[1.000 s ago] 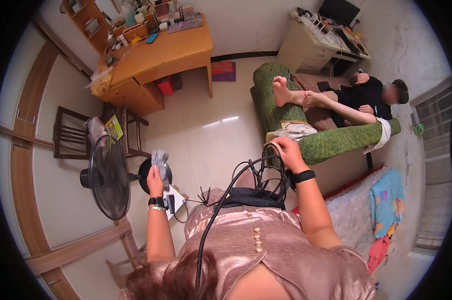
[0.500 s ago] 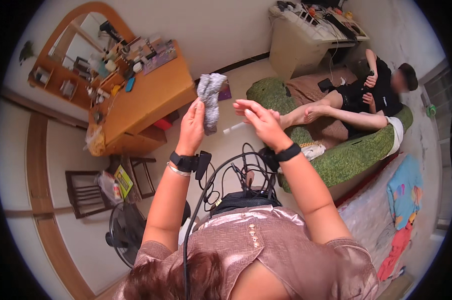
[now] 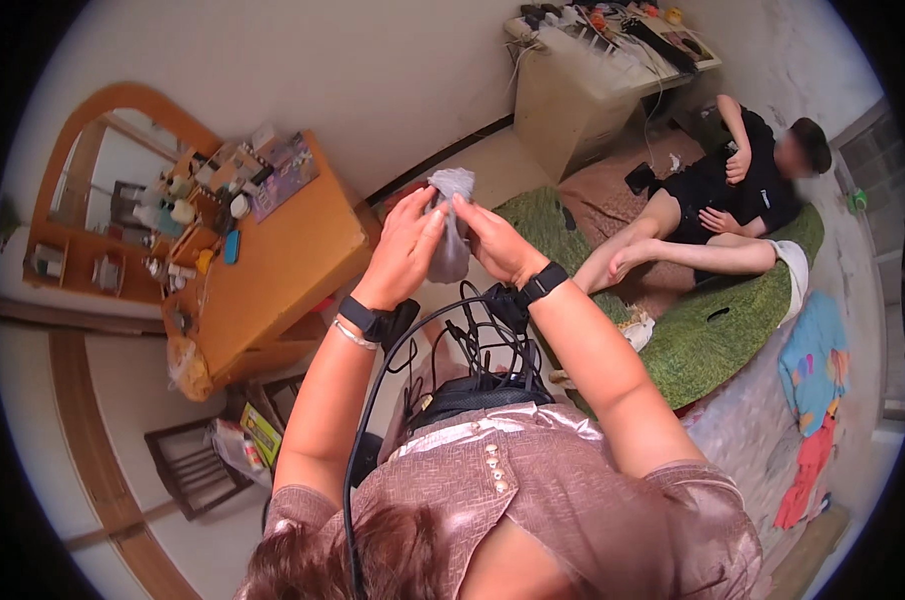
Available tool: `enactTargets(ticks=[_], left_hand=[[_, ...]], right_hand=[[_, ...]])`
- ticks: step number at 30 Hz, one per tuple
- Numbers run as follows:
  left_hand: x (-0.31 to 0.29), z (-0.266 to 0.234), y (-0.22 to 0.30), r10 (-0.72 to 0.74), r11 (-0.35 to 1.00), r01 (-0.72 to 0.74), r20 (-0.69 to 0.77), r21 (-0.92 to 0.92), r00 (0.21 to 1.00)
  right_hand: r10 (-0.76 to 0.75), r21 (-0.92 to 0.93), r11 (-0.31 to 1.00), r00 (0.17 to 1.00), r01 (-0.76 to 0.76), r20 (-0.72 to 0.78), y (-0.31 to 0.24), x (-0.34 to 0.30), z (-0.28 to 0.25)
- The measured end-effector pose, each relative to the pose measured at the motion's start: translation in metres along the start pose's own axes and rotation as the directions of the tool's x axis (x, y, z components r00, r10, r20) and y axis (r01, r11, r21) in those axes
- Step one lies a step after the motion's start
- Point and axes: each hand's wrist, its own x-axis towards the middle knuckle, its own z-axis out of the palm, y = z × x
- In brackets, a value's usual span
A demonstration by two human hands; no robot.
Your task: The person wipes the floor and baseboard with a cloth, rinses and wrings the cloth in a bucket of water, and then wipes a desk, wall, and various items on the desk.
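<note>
Near the waist, black cables (image 3: 478, 338), too tangled to count, overlap one black pouch (image 3: 485, 403). Beyond, the left hand (image 3: 403, 252) and right hand (image 3: 500, 242) grip one grey cloth (image 3: 451, 262) between them, fingers hiding its sides. Left stand one chair (image 3: 195, 456) and one cluttered wooden dresser (image 3: 283, 265); right, one person (image 3: 738, 185) reclines on a green sofa (image 3: 693, 365). Far, one pale desk (image 3: 571, 110), its load cut off, meets a plain wall (image 3: 343, 80).

On the dresser (image 3: 298, 225), a mirror (image 3: 98, 175) is rising at the left and a white jar (image 3: 240, 206) is standing. Near the dresser, a chair (image 3: 191, 467) is standing. Right of the dresser, a desk (image 3: 573, 110) is standing and a person (image 3: 725, 187) is reclining on a sofa (image 3: 708, 350).
</note>
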Motion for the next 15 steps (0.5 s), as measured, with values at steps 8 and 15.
enactTargets(ticks=[8, 15], left_hand=[[0.109, -0.051, -0.103, 0.075, 0.992, -0.074, 0.013, -0.098, 0.997], [0.189, -0.058, -0.184, -0.352, 0.817, 0.414, 0.220, -0.402, 0.910]], right_hand=[[-0.048, 0.333, 0.938, 0.989, 0.092, -0.137, -0.032, 0.110, -0.032], [-0.250, 0.354, 0.874, 0.933, 0.332, -0.257, -0.079, 0.165, -0.053]])
